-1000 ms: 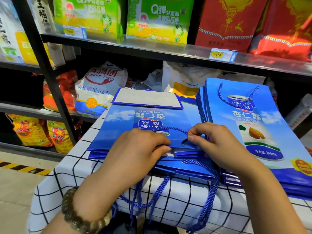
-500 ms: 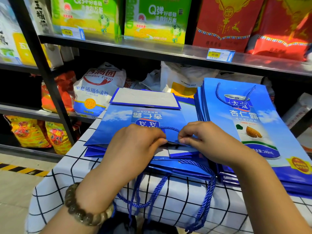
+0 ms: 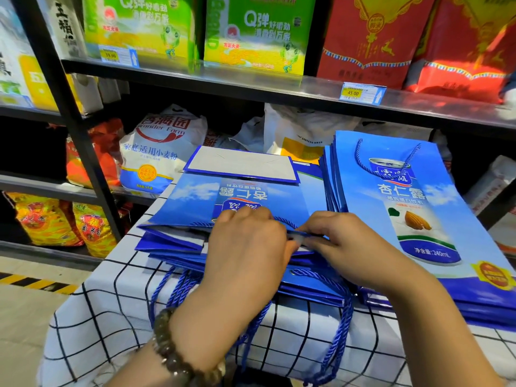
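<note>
The right hand [image 3: 343, 247] is closing toward the left hand [image 3: 245, 244], both pinching the blue bag's [image 3: 190, 202] rim in curled fingers; even pressure should keep it flat.

Left of the top bag [image 3: 190, 202], the checked cloth [image 3: 111, 311] lies open to a hand. Its right side is hemmed by a second bag stack [image 3: 413, 196], seemingly touching. A flour sack [image 3: 159, 155] behind and the metal shelf [image 3: 251, 88] overhead close the rear.
</note>
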`<control>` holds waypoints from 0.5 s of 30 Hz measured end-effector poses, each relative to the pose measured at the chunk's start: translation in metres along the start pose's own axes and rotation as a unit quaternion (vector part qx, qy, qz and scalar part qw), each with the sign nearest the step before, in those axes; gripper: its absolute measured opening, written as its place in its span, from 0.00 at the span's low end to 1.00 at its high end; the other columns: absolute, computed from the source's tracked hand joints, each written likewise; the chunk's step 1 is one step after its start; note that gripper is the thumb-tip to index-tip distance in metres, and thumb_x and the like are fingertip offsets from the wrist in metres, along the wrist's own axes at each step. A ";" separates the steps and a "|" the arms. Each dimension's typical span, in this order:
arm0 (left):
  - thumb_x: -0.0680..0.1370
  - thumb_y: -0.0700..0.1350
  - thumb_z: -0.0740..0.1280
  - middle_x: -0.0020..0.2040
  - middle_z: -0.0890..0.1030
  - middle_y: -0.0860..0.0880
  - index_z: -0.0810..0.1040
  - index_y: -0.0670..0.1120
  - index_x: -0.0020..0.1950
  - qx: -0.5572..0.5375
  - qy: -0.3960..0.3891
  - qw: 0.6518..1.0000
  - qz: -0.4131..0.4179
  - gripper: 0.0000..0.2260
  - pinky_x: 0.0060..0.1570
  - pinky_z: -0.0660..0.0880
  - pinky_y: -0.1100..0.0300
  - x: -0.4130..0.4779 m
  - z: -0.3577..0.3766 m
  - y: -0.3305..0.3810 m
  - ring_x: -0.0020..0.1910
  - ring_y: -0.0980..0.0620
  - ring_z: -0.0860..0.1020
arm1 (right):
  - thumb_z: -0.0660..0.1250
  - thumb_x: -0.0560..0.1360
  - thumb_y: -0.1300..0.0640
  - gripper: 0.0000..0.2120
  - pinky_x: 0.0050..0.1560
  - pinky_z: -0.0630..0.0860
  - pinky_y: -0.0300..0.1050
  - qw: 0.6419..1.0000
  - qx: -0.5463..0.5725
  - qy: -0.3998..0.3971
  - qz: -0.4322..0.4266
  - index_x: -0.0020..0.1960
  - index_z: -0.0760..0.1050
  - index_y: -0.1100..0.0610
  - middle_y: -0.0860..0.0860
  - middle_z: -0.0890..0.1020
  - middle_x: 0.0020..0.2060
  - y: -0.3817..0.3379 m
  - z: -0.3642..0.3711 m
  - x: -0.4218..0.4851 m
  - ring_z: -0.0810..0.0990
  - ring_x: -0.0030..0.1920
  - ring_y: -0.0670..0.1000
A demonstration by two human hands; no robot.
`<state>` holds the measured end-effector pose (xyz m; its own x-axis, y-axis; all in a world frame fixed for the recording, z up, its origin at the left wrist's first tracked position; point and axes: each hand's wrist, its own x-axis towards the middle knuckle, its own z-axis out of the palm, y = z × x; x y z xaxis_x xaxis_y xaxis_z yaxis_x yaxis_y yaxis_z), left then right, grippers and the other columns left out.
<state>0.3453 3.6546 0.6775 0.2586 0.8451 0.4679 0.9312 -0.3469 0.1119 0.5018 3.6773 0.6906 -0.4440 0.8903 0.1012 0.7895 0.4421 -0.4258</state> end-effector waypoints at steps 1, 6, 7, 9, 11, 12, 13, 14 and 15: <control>0.67 0.55 0.67 0.31 0.78 0.50 0.80 0.49 0.31 0.022 -0.025 0.999 -0.001 0.12 0.37 0.71 0.55 0.001 -0.001 0.004 0.34 0.46 0.77 | 0.62 0.76 0.60 0.08 0.49 0.72 0.43 1.000 -0.002 0.006 -0.002 0.50 0.80 0.53 0.43 0.75 0.39 -0.002 0.000 -0.001 0.75 0.44 0.47; 0.48 0.45 0.81 0.22 0.73 0.50 0.72 0.48 0.22 0.022 -0.042 0.999 0.005 0.17 0.31 0.71 0.58 0.002 -0.001 0.012 0.25 0.47 0.74 | 0.62 0.77 0.59 0.09 0.50 0.73 0.51 0.999 -0.021 0.037 0.004 0.50 0.80 0.51 0.49 0.79 0.44 -0.007 0.003 -0.003 0.76 0.47 0.51; 0.49 0.44 0.80 0.22 0.73 0.50 0.72 0.48 0.22 0.018 -0.031 0.999 0.013 0.16 0.31 0.71 0.59 0.001 0.003 0.009 0.24 0.48 0.73 | 0.62 0.76 0.59 0.09 0.51 0.73 0.50 0.998 -0.022 0.052 0.008 0.52 0.80 0.51 0.49 0.80 0.46 -0.007 0.004 -0.003 0.77 0.49 0.50; 0.54 0.45 0.78 0.23 0.73 0.51 0.73 0.49 0.24 0.000 -0.010 0.999 0.037 0.13 0.34 0.73 0.59 -0.001 0.005 0.005 0.24 0.49 0.73 | 0.64 0.75 0.58 0.10 0.52 0.73 0.47 0.996 -0.024 0.083 0.018 0.54 0.79 0.50 0.45 0.80 0.48 -0.006 0.005 -0.005 0.77 0.50 0.48; 0.60 0.45 0.73 0.25 0.74 0.52 0.73 0.49 0.26 -0.007 0.018 0.998 0.057 0.09 0.37 0.73 0.59 -0.003 0.007 0.000 0.24 0.50 0.73 | 0.65 0.74 0.56 0.06 0.49 0.73 0.46 0.994 -0.019 0.109 0.026 0.48 0.78 0.49 0.43 0.78 0.43 -0.006 0.006 -0.007 0.76 0.46 0.48; 0.63 0.46 0.69 0.25 0.74 0.52 0.73 0.49 0.27 -0.009 0.028 0.997 0.065 0.06 0.38 0.72 0.59 -0.004 0.009 -0.003 0.25 0.50 0.74 | 0.65 0.74 0.56 0.04 0.46 0.73 0.46 0.992 -0.012 0.118 0.032 0.44 0.77 0.48 0.43 0.77 0.40 -0.006 0.006 -0.008 0.76 0.44 0.48; 0.65 0.47 0.64 0.26 0.74 0.52 0.73 0.49 0.28 -0.016 0.023 0.997 0.067 0.06 0.38 0.71 0.60 -0.006 0.008 -0.004 0.25 0.50 0.74 | 0.66 0.73 0.56 0.05 0.45 0.73 0.47 0.991 -0.005 0.125 0.038 0.41 0.74 0.47 0.43 0.77 0.39 -0.005 0.006 -0.009 0.76 0.42 0.48; 0.68 0.48 0.60 0.27 0.75 0.52 0.73 0.50 0.29 -0.027 0.010 0.998 0.064 0.08 0.36 0.69 0.61 -0.008 0.005 -0.006 0.26 0.51 0.75 | 0.67 0.73 0.56 0.07 0.44 0.72 0.47 0.991 0.002 0.128 0.043 0.39 0.72 0.46 0.43 0.77 0.38 -0.004 0.006 -0.011 0.76 0.41 0.48; 0.70 0.49 0.58 0.29 0.76 0.53 0.72 0.51 0.30 -0.043 -0.005 0.998 0.047 0.09 0.35 0.68 0.62 -0.009 0.000 -0.006 0.29 0.52 0.75 | 0.68 0.72 0.56 0.08 0.44 0.72 0.46 0.990 0.011 0.131 0.046 0.37 0.72 0.46 0.43 0.77 0.37 -0.004 0.007 -0.012 0.76 0.41 0.48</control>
<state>0.3371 3.6493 0.6722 0.3466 0.8113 0.4709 0.8773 -0.4580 0.1433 0.5011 3.6645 0.6852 -0.2440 0.9256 0.2894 0.8105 0.3585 -0.4631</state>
